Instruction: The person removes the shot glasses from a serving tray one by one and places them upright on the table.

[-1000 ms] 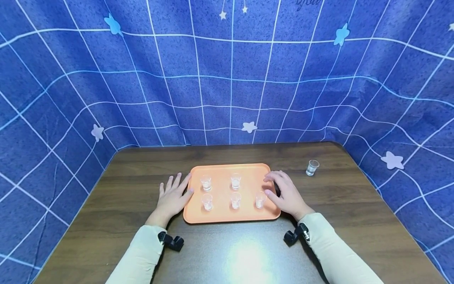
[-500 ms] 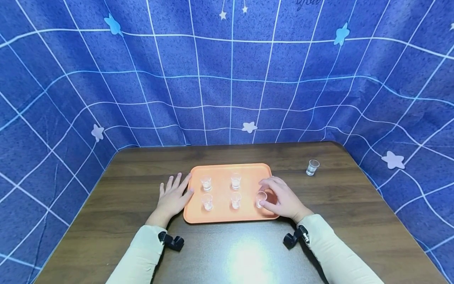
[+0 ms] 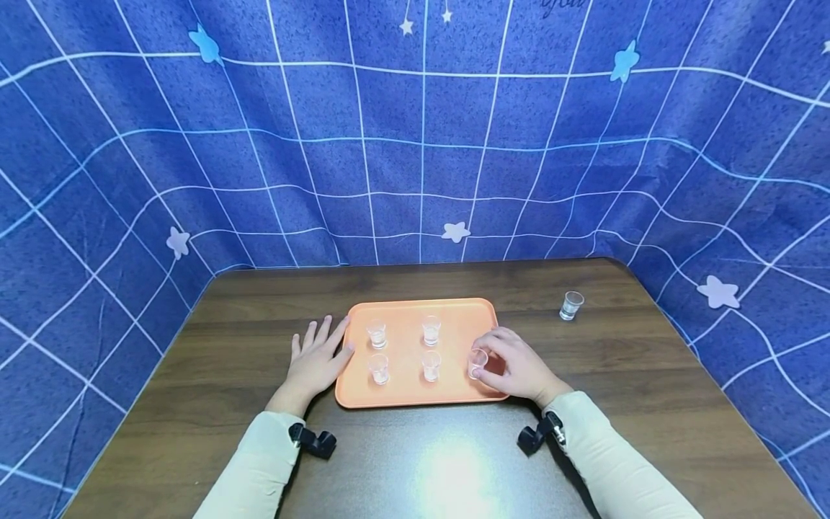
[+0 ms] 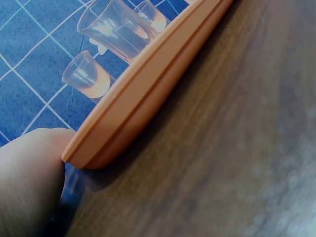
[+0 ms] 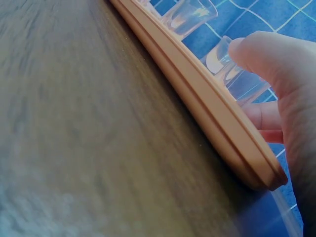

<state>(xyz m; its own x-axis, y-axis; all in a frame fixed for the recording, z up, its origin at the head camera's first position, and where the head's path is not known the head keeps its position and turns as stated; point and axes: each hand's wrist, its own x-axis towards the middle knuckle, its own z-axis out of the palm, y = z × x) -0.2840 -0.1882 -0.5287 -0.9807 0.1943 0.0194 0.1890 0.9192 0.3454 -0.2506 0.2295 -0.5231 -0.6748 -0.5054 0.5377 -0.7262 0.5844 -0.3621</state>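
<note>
Compared with a second ago, your right hand (image 3: 516, 365) has moved inward from the tray's right edge, and its thumb and fingers, which were spread beside the glass, have closed in around it. You now pinch the small clear shot glass with a flared rim (image 3: 477, 360), the front-right one, between thumb and fingers. It has barely shifted in that time; whether its base is touching the tray you cannot tell from here. Your left hand (image 3: 316, 367) has stayed put, fingers spread wide on the dark brown wood-grain table (image 3: 259, 310), thumb against the left rim of the orange rectangular tray with rounded corners (image 3: 447, 394).

The pinched glass is transparent, its round rim a thin ring in the head view; in your right wrist view, your hand partly covers it. Four matching glasses (image 3: 431, 366) stand upright on the tray, two behind and two in front. Another small clear glass (image 3: 570, 307) is on the table, beyond your right hand.
</note>
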